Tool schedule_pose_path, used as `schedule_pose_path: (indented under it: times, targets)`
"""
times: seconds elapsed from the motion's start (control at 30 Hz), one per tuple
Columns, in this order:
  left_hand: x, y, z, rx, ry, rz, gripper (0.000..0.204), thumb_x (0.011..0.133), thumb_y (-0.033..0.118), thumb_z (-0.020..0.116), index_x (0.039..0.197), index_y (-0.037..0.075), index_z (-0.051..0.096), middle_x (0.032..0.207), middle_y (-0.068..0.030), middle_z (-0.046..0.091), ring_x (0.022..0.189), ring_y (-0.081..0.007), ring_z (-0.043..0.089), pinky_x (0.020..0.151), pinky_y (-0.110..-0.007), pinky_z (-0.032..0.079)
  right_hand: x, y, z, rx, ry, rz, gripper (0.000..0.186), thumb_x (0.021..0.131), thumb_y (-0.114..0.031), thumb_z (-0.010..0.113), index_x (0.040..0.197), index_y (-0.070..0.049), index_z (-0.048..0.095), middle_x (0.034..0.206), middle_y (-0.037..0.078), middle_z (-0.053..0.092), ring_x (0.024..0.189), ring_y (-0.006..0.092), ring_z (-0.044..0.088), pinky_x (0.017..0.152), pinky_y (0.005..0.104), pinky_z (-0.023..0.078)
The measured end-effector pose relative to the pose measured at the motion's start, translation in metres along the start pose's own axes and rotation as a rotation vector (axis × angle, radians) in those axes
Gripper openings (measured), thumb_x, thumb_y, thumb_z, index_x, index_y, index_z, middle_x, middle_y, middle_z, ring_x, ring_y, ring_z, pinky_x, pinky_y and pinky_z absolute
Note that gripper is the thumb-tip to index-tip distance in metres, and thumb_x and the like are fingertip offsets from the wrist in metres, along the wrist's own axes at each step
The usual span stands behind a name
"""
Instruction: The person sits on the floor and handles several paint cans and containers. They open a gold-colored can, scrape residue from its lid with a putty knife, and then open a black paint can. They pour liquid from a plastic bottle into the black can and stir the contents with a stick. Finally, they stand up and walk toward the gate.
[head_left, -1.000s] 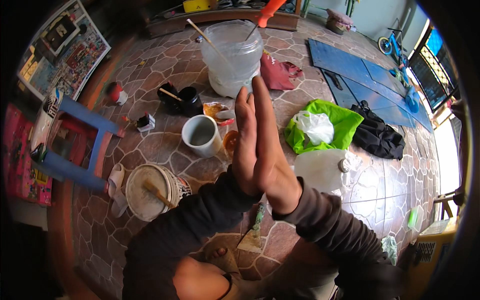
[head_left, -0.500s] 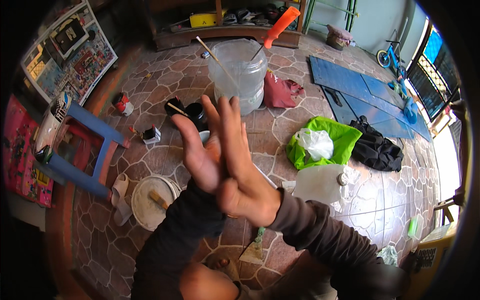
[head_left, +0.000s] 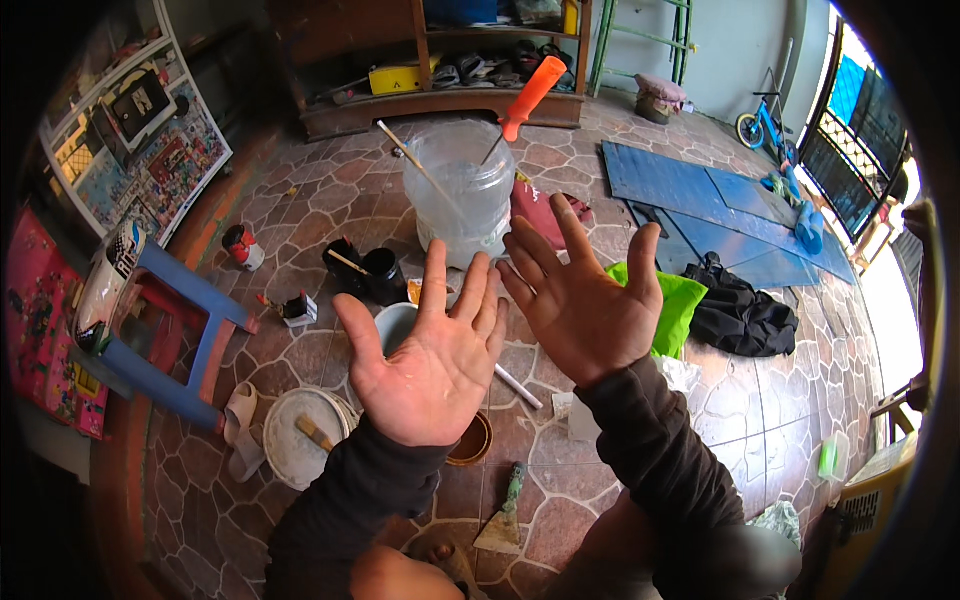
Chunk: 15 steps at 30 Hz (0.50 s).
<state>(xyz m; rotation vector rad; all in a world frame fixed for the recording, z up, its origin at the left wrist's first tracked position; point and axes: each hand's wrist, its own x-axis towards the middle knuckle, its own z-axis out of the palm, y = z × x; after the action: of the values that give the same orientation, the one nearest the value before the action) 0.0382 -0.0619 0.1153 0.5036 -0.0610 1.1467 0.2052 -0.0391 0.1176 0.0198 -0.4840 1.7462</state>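
Palms face the head camera — I read the left hand (head_left: 425,355) and right hand (head_left: 590,310) as fully opened, fingers spread, thumbs outward, both empty. Their little-finger sides are just beside each other; I cannot tell whether they touch. Clear plastic jar (head_left: 455,215) stands on the tiled floor (head_left: 570,480) beyond the fingertips, a thin stick (head_left: 415,160) and orange-handled tool (head_left: 530,97) projecting above its rim. Pale container (head_left: 396,320) is partly hidden behind the left hand — green bag (head_left: 682,312), behind the right.
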Motion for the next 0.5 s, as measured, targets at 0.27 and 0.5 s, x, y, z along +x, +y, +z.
schedule_pose_path:
  times: [0.27,0.5]
  targets:
    - [0.001,-0.023,0.006,0.059,-0.023,-0.042,0.075,0.102,0.053,0.036,0.157,0.012,0.009,0.154,-0.0075,0.029,0.139,-0.0186,0.033,0.117,-0.035,0.021,-0.014,-0.007,0.021,0.211,-0.101,0.033,0.096,0.087,-0.074,0.047,0.155,-0.012,0.021,0.156,0.027,0.019,0.146,0.0381,0.022,0.121,0.0486,0.019]
    - [-0.007,-0.057,0.016,0.708,0.105,-0.024,0.050,0.101,0.013,0.049,0.144,-0.005,0.032,0.147,-0.0152,0.038,0.137,-0.0189,0.036,0.113,-0.034,0.029,-0.020,-0.002,0.032,0.128,-0.168,0.094,0.098,0.085,-0.080,0.040,0.157,-0.019,0.011,0.158,0.026,0.015,0.148,0.0378,0.016,0.122,0.0497,0.013]
